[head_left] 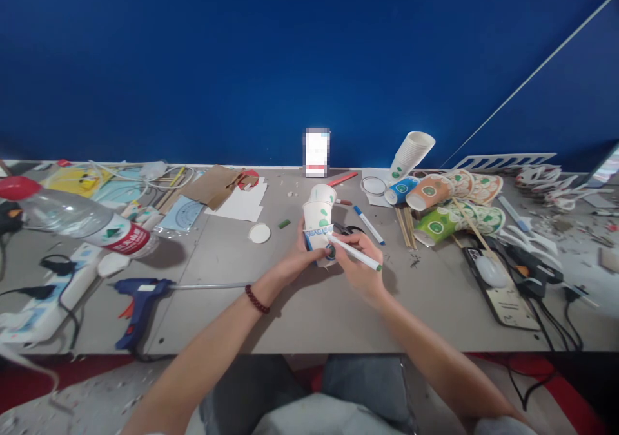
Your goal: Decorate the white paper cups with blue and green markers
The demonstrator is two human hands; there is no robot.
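My left hand [296,258], with a dark beaded bracelet on its wrist, is closed round a blue-and-white paper cup [318,239]. Between the fingers of my right hand [362,272] is a white marker [358,256] with a green end. Its tip meets or nearly meets the cup; my fingers hide the exact spot. Right behind the held cup are white paper cups [319,213] with green marks. A blue-capped marker [368,225] lies to the right of my hands. A small green piece [284,223] and a white paper disc [260,233] lie to the left.
A phone-like screen [317,153] stands against the blue wall. At right are stacked white cups [413,151], coloured cups [430,191], wooden sticks [406,227] and a phone [505,296]. At left are a plastic bottle [91,219], a blue glue gun [140,306] and a power strip [53,299].
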